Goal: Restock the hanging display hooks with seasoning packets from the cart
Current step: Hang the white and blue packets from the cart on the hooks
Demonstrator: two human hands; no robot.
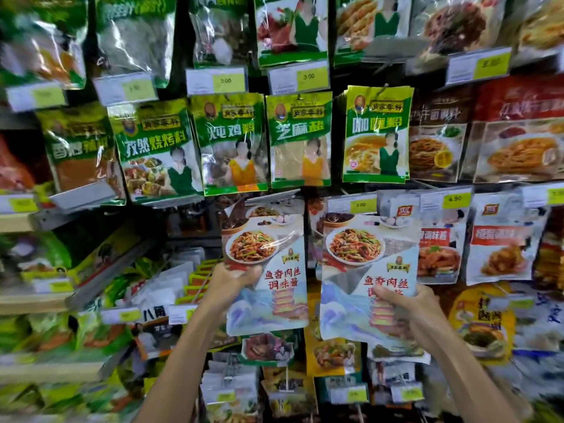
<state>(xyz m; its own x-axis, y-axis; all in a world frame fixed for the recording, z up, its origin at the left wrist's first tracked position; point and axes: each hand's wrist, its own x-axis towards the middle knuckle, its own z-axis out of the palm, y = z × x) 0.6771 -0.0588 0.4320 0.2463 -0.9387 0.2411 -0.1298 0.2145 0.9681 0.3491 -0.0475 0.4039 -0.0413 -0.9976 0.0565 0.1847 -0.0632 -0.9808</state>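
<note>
Left hand [232,282] grips left sauce packet [268,239], right hand [412,306] grips right sauce packet [360,270]; both glossy, flat, rectangular, below green curry powder packet [377,132]. Grip mostly hidden behind film; surrounding display [61,270] blurred.

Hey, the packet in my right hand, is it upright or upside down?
Upright. The packet shows its dish photo on top, red lettering right way up; the right hand grips its lower half.

**Lighting / image quality**

Bright, even store light; source out of frame. Shadows weak, dark only in gaps behind the display packets [299,138]. White glare streaks on left held packet [268,239] and right held packet [360,245]. Centre sharp. Left-side shelf [33,297] badly smeared; edges bow, wide-angle.
</note>
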